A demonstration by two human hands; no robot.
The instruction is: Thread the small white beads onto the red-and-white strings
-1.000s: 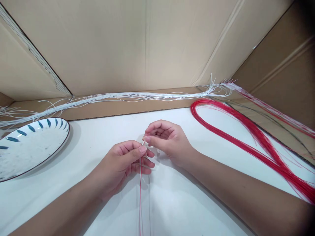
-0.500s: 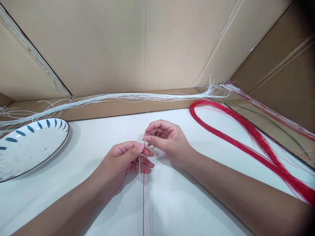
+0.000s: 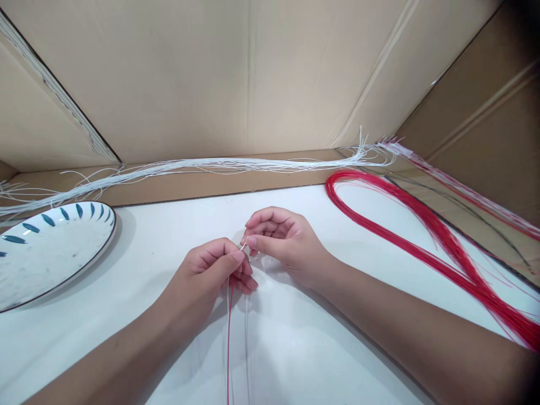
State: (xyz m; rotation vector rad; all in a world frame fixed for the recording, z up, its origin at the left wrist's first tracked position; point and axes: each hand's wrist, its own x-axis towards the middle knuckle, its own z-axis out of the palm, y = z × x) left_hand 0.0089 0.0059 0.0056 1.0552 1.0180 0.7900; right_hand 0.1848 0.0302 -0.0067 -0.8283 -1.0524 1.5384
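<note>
My left hand (image 3: 221, 264) pinches a thin red cord (image 3: 229, 349) and a thin white cord (image 3: 228, 298) between thumb and forefinger. Both strands hang from it toward the near edge of the view. Just to its right, my right hand (image 3: 276, 233) is closed in a pinch on the short white end of the cords, with its other fingers curled. A small white piece spans the gap between the two thumb tips; its exact form is too small to make out.
A white plate (image 3: 54, 253) with blue leaf marks stands at the left. A looped bundle of red cords (image 3: 379, 233) lies at the right. Behind, a long bundle of white cords (image 3: 219, 164) runs along the cardboard wall (image 3: 189, 73). White board (image 3: 177, 222) covers the work surface.
My left hand has shifted slightly left, and the hanging red and white strands have moved left with it. The red strand now passes behind the left thumb. My right hand has hardly moved.
</note>
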